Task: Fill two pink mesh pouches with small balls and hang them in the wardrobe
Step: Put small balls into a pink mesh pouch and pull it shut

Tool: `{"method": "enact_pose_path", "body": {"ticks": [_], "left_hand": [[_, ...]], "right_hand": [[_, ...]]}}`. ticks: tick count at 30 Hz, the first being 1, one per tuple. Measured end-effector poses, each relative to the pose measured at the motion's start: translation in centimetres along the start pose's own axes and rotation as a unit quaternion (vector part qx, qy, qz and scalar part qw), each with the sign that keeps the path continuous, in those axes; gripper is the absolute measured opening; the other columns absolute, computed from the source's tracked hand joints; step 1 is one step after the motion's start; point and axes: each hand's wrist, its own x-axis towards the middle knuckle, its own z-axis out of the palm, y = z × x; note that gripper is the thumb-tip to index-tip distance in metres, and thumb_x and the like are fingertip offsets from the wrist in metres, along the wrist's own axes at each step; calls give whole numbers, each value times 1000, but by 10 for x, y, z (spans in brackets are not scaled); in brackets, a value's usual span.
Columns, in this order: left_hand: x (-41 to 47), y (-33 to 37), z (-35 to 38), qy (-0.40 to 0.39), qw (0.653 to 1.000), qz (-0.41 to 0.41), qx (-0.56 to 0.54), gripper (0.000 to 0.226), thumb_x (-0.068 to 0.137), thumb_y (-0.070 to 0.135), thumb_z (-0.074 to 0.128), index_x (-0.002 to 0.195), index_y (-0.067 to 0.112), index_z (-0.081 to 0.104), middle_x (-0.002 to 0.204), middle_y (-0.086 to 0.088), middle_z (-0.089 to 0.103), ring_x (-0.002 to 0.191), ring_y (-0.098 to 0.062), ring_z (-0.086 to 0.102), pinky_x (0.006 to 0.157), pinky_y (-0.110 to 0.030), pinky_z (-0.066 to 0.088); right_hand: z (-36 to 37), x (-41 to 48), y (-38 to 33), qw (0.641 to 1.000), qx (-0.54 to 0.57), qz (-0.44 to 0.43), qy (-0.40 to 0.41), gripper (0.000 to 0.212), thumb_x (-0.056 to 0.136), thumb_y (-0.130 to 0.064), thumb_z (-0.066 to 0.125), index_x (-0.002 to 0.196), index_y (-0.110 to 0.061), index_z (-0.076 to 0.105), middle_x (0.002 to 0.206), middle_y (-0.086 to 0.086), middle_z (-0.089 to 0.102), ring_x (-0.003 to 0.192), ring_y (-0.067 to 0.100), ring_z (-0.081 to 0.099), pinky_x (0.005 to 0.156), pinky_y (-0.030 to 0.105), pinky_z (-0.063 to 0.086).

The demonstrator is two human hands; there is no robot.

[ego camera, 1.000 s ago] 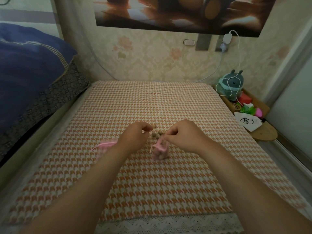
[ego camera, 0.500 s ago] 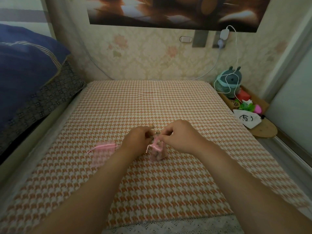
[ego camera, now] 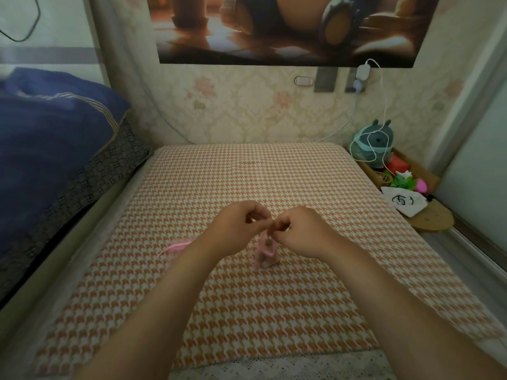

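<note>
Left hand [ego camera: 238, 229]: your grip pinches the pouch [ego camera: 265, 255] top.
Right hand [ego camera: 299, 231]: your grip pinches the same top.
Pouch: upright on the bed [ego camera: 247, 174], under both hands.
Risk: a loosened pinch may tip it, spilling balls [ego camera: 268, 244].

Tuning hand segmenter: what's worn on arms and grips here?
Nothing visible. Left grip and right grip are bare: no gloves, rings or watch. Left forearm and right forearm are bare to the frame edge: no sleeves, bands or markings.
</note>
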Motion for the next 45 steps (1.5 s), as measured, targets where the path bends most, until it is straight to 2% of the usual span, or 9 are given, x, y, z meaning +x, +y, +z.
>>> {"method": "enact_pose_path", "body": {"ticks": [6,12,17,21,25,33,38,42,45], "left_hand": [[-8,-3,5,-6,996,14,84,6,86,35,73,91,36,71,95,16,65,86,-1,57,82,-32,52],[-12,6,1,-42,992,-47,110,15,84,41,72,98,35,75,103,18,71,91,0,64,86,-33,55],[-12,15,1,-37,981,-82,172,19,87,42,65,82,29,79,65,7,68,60,-10,62,60,-29,51],[-8,13,-1,-15,977,-111,180,20,84,44,68,81,28,80,65,6,70,60,-11,64,61,-30,55],[-9,10,-2,-10,983,-127,133,9,82,29,71,84,29,80,73,11,73,69,-7,68,65,-29,60],[-7,10,-16,-35,990,-112,75,26,82,-1,65,87,19,80,74,6,73,68,-14,71,62,-26,60],[-10,-2,-27,-47,992,-88,79,25,84,6,65,87,26,80,76,6,74,69,-14,69,62,-29,58],[-15,-22,-28,-59,990,-87,96,17,86,17,69,94,28,79,86,15,72,80,-3,68,74,-25,59],[-17,-30,-29,-56,994,-66,68,13,86,19,71,93,28,78,88,15,72,81,1,67,78,-24,57]], "right_hand": [[-3,-5,-1,1000,-4,2,-4,15,89,-28,67,86,-30,81,81,-6,76,79,17,73,77,50,61],[-3,-2,0,1000,-5,3,-1,14,91,-28,68,95,-32,82,88,-15,76,84,7,71,82,42,62],[-7,1,3,999,32,-7,18,17,93,-21,68,93,-33,79,89,-15,74,82,6,70,78,31,60],[-5,5,11,998,38,0,46,17,95,-20,65,97,-32,78,95,-17,71,83,-1,65,78,28,56],[3,13,24,999,2,24,36,17,92,-19,70,90,-36,75,92,-18,71,86,1,66,84,34,59],[21,22,31,999,-35,6,-17,7,83,-34,80,82,-40,74,92,-16,74,89,5,68,86,41,59],[21,24,26,999,-38,3,-8,18,89,-17,68,89,-32,77,88,-16,73,84,2,67,82,39,59],[13,15,9,995,85,-43,17,32,89,3,58,90,-25,73,94,-12,69,63,-8,61,57,16,49],[11,7,-6,990,89,-108,-35,39,82,1,63,92,-35,71,106,-15,64,60,1,55,57,20,48]]}}
